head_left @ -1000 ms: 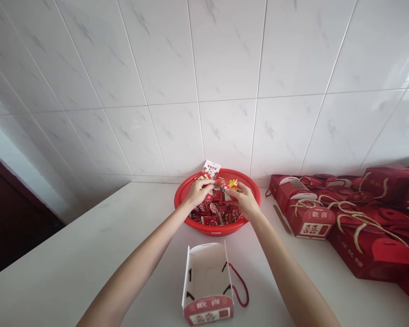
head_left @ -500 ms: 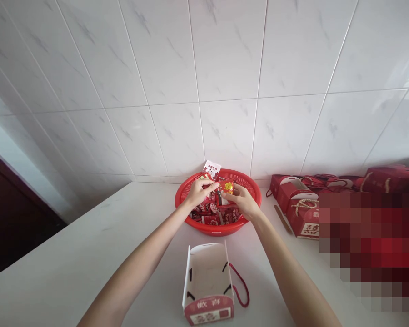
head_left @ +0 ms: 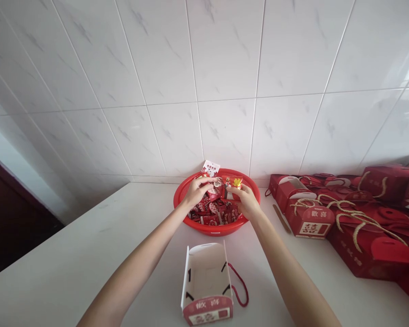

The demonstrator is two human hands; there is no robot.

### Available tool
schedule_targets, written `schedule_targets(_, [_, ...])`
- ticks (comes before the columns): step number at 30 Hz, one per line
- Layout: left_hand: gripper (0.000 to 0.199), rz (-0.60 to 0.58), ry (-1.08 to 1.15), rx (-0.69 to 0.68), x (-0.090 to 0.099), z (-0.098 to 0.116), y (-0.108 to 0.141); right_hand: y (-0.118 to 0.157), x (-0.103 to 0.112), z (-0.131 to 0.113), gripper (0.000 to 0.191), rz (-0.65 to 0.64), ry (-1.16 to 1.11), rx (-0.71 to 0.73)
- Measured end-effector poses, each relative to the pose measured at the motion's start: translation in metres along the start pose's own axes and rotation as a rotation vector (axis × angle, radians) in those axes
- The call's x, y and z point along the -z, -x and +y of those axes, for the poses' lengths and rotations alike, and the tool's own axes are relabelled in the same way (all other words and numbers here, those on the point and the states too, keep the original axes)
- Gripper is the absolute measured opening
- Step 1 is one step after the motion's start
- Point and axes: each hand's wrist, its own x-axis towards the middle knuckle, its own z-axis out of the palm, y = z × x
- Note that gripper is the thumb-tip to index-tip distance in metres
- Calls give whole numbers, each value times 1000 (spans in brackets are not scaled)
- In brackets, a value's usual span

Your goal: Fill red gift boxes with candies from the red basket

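Packet is pinched in the right hand over the basket; whether the left hand, beside it, grips anything cannot be told. Picking appears under way: other packets lie heaped there, and the box on the worktop stands unclosed, bottom showing.

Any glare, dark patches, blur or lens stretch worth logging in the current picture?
Head view: glare on the tiled wall at far right, its lines splaying as through a wide lens; head view: the dark panel at left nearly black; head view: left hand and right hand without marked blur, but fine print on the packets in the red colander too small to read.
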Motion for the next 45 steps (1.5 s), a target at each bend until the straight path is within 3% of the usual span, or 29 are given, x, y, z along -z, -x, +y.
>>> schedule_targets(5, [37, -41, -8, -27, 0, 1, 1, 1, -1, -1, 31, -16, -9, -4])
schedule_targets(16, [45, -16, 12, -51, -1, -4, 1, 3, -2, -3, 27, -46, 30, -72])
schedule_targets(28, [44, -20, 16, -53, -3, -5, 0, 1, -3, -1, 22, 58, -4, -72])
schedule_targets(37, [23, 120, -233, 130, -2, -15, -2, 0, -2, -2, 20, 172, -79, -20])
schedule_targets(42, [25, 165, -477, 189, 2, -13, -5, 3, -5, -5, 20, 209, -106, -18])
schedule_targets(45, [32, 68, -566, 160, 0, -8, -5, 3, -6, -6, 20, 244, -127, -14])
